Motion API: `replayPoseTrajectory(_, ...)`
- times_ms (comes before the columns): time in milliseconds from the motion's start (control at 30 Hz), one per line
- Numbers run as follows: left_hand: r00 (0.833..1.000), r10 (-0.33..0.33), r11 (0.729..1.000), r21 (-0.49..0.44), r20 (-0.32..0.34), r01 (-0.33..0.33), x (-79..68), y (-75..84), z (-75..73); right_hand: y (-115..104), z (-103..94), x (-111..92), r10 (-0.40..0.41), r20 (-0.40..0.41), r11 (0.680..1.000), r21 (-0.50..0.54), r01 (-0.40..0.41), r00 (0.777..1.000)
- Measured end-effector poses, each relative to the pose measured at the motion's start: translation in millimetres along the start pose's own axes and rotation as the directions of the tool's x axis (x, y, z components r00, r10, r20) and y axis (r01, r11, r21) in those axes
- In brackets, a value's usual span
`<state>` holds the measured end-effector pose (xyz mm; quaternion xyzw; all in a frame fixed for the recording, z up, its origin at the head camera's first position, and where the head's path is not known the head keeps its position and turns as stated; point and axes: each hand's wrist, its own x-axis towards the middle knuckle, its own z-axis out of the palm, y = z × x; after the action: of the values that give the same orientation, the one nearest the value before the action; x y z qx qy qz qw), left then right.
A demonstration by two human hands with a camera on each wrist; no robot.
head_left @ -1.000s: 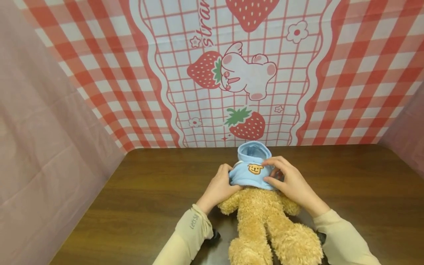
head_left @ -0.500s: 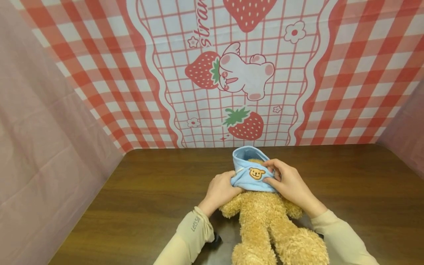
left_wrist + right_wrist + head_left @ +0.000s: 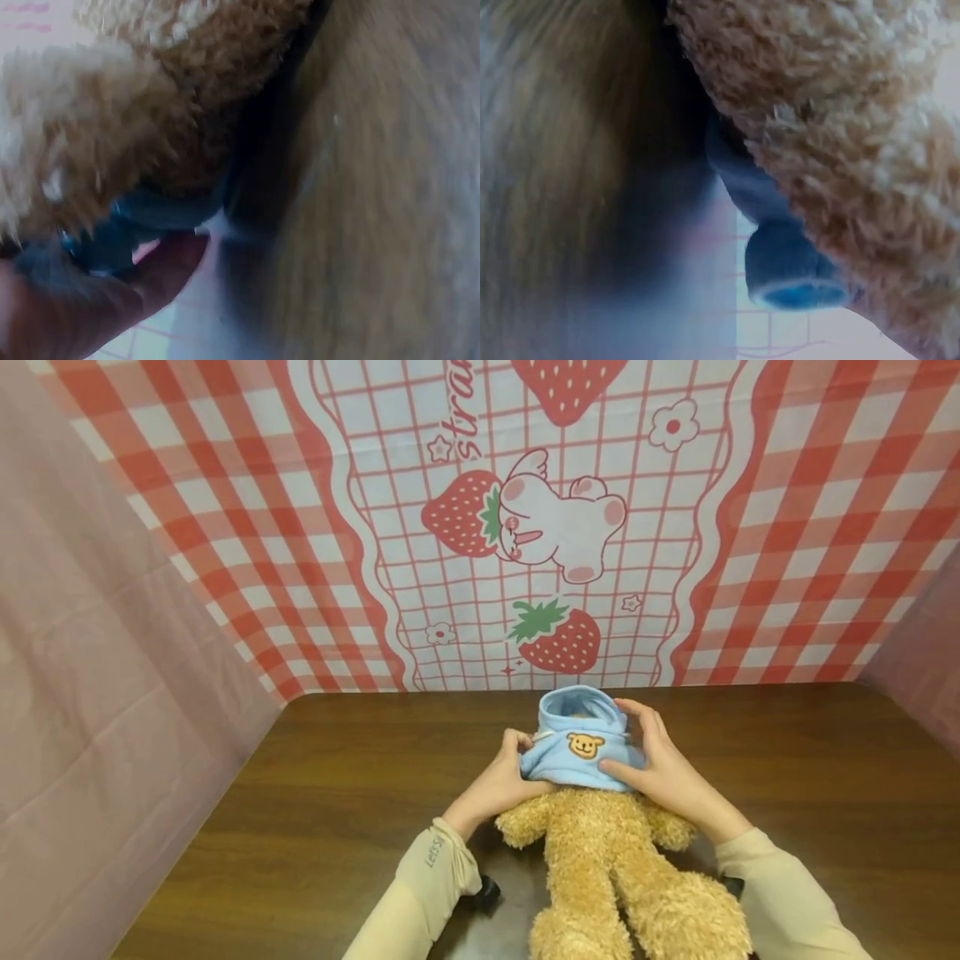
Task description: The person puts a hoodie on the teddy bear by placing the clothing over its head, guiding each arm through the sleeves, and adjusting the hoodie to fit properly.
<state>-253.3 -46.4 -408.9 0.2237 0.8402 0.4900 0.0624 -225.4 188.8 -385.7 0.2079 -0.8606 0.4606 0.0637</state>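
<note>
A golden-brown plush bear [image 3: 588, 839] lies on the table, its legs toward me. A small light-blue shirt [image 3: 570, 768] with a dog-face patch covers its head, and a bit of fur shows inside the neck opening. My left hand [image 3: 498, 781] grips the shirt's left side, thumb along the lower hem. On the right side my right hand [image 3: 667, 777] holds the cloth, thumb on the front and fingers behind the edge. In the left wrist view, bluish cloth [image 3: 169, 210] sits beside the thumb under the fur. A sleeve [image 3: 795, 266] hangs open in the right wrist view.
The brown wooden table [image 3: 322, 810] ends at a red-and-white checked strawberry cloth [image 3: 525, 635] behind the bear. Pinkish curtains [image 3: 135, 693] hang at both sides. A black wrist device [image 3: 487, 893] shows beneath the left sleeve.
The shirt's neck opening, which tipped left half a second ago, now stands straighter and rounder. My right hand's fingers have shifted from the shirt's front to around its right edge.
</note>
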Motion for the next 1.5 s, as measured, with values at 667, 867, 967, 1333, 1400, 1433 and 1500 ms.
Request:
replayPoseTrajectory(667,0.999,-0.032,0.995,0.097,-0.035,0.036,-3.1,0.3,2.3,15,-10.0,-4,0.296,0.204,0.955,-0.077,-0.286,0.933)
replayPoseTrajectory(867,0.995,-0.016,0.985,0.168,-0.097,0.032,-4.0,3.0,4.1,18,-5.4,-3,0.257,0.167,0.966,-0.071,-0.249,0.952)
replayPoseTrajectory(967,0.988,-0.011,0.972,0.231,-0.154,0.047,-4.5,5.4,5.4,19,-4.4,-3,0.248,0.135,0.967,-0.09,-0.237,0.959)
replayPoseTrajectory(1333,0.972,-0.046,0.91,0.391,-0.231,0.136,-3.9,13.0,8.9,11,-8.9,-3,0.315,0.134,0.94,-0.182,-0.289,0.94)
replayPoseTrajectory(1400,0.971,-0.083,0.905,0.391,-0.225,0.168,-4.3,15.0,10.0,10,-10.0,-3,0.325,0.154,0.936,-0.192,-0.294,0.933)
replayPoseTrajectory(1433,0.972,-0.096,0.904,0.39,-0.216,0.176,-4.6,16.1,10.3,10,-10.6,-3,0.328,0.166,0.936,-0.19,-0.296,0.93)
replayPoseTrajectory(1500,0.976,-0.095,0.904,0.394,-0.195,0.166,-5.2,17.0,10.3,11,-11.3,-4,0.331,0.192,0.939,-0.168,-0.301,0.924)
